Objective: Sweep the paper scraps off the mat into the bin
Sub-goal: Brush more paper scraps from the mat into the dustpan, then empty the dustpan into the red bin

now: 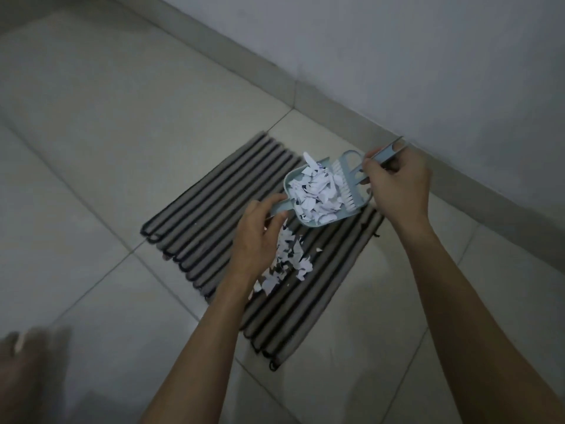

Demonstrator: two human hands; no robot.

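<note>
Left hand (255, 237) grips the short handle of a pale blue dustpan (321, 206), fingers curled round it, thumb on top. Right hand (397, 185) is clenched on the handle of a matching hand brush (351, 182) — the handle end sticks out past the knuckles toward the wall (428, 56).

Head view only. Brush bristles sit at the dustpan's open edge, touching the load. Dustpan is heaped with white paper scraps (315, 194), some with dark print marks; nothing readable, no brand or label legible on pan or brush.

More paper scraps lie on the mat (214, 194) in a loose strip, just below the dustpan and right beside the left hand, running down toward the left wrist. One stray piece sits a little to the right of that strip.

Mat is ribbed, grey with dark stripes, laid diagonally on a tiled floor (107, 117) near the skirting at the wall. Dustpan is over the mat's far right part; whether it touches the mat or is held just above — cannot tell.

Blurred shape at bottom left, unidentifiable.
</note>
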